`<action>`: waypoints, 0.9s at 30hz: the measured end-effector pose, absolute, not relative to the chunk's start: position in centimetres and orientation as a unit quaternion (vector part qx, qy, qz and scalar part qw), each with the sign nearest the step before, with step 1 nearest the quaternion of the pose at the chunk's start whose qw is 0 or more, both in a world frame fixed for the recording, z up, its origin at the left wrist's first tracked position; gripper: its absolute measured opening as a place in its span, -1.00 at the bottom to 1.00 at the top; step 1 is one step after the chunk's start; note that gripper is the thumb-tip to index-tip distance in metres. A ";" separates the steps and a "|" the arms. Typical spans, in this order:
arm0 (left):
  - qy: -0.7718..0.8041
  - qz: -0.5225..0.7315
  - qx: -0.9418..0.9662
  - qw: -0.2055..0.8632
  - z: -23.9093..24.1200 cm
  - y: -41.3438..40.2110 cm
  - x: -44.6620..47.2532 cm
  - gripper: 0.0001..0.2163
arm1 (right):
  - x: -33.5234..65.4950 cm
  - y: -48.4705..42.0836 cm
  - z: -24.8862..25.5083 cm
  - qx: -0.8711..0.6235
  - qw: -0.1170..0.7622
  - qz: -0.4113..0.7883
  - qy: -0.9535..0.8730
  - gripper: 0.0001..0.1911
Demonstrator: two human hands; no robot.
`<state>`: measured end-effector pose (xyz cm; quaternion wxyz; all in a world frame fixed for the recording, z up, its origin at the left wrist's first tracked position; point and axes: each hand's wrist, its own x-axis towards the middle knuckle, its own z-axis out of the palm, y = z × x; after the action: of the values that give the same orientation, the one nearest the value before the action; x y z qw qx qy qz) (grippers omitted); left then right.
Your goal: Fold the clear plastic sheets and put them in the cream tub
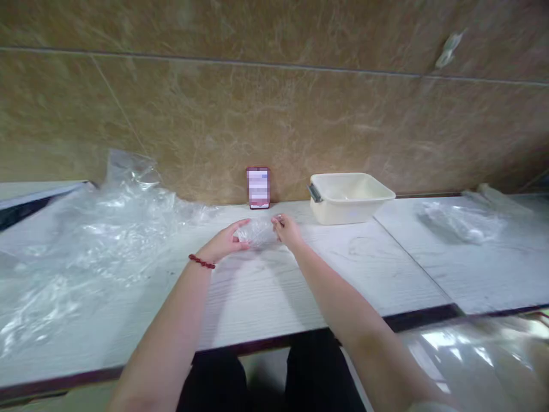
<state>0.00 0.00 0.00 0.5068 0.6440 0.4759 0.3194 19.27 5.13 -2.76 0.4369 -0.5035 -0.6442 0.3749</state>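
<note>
Behind the phone [258,189] rises a brown, marbled wall [257,114]; in front of it spreads a whitish, wood-grained tabletop [257,297]. Left of the phone, a broad heap of clear plastic [124,223] covers much of the surface, glossy and rumpled, its thin tail reaching almost to the phone. To the phone's right stands a cream tub [347,213] with a dark grey clip [315,193] on its near-left side. Well beyond the tub, far right of the phone, lies a crumpled clear bundle [465,222].

Just in front of the phone are both hands. The left hand [223,240] grips one end of a clear plastic piece [258,230], thumb and fingers parted around it; the right hand [286,230] pinches the other end with curled fingers. The piece is small, see-through and creased, with whitish glints; the fingers hide its ends, and its exact shape is too blurred to tell. Nearer than the phone and to its left, a dark red beaded bracelet [201,261] circles the left wrist.
</note>
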 end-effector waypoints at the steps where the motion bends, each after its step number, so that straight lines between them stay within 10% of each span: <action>1: 0.457 0.335 0.636 0.524 0.1 0.0 0.0 -0.32 | 19.3 5.2 -2.7 -0.505 0.443 0.375 -0.639 -0.82; 11: 0.359 0.335 0.503 0.711 -0.3 0.4 -1.6 -0.47 | 20.0 4.7 -2.6 -0.349 0.396 0.543 -0.653 -0.71; 18: 0.377 0.213 0.598 0.675 -0.9 -0.1 0.3 -0.52 | 20.0 4.8 -2.3 -0.378 0.384 0.657 -0.528 -0.61; 27: 0.408 0.423 0.562 0.582 -1.3 0.7 1.5 -0.39 | 20.0 4.5 -2.0 -0.335 0.311 0.774 -0.437 -0.75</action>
<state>1.51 0.72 -1.25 0.5819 0.5623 0.4075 0.4232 20.00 4.48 -2.03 0.3115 -0.3351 -0.4372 0.7743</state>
